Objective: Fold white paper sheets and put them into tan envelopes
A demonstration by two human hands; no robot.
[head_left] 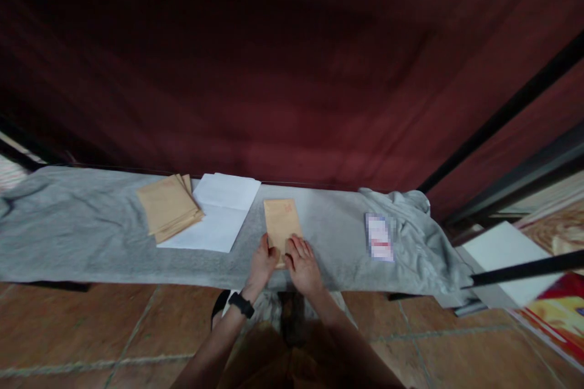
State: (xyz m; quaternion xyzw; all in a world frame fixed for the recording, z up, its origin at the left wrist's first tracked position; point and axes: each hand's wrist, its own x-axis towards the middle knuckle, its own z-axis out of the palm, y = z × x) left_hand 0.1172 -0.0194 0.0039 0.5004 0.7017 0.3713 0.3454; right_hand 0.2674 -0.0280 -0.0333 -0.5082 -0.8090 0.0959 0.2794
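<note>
A brown paper envelope [279, 219] with a small reddish mark near its far end lies on the grey cloth in front of me. At its near left edge, my left hand [263, 264] is closed on the paper, with the thumb over the top. My right hand [303, 264] rests on the near right part of the envelope, fingers apart and laid over the surface. Both hands hide the envelope's near end. Left of it are white paper sheets [223, 219] with a crease across them, and a stack of brown envelopes [168, 203] overlaps their left side.
The grey cloth [91, 225] covers a long narrow bench against a dark red panel [292, 103]. A pixelated flat item [379, 237] lies to the right, beside bunched cloth. Dark metal bars [506, 115] slant at the right, near a white board [506, 255]. Tiled floor [91, 328] shows below.
</note>
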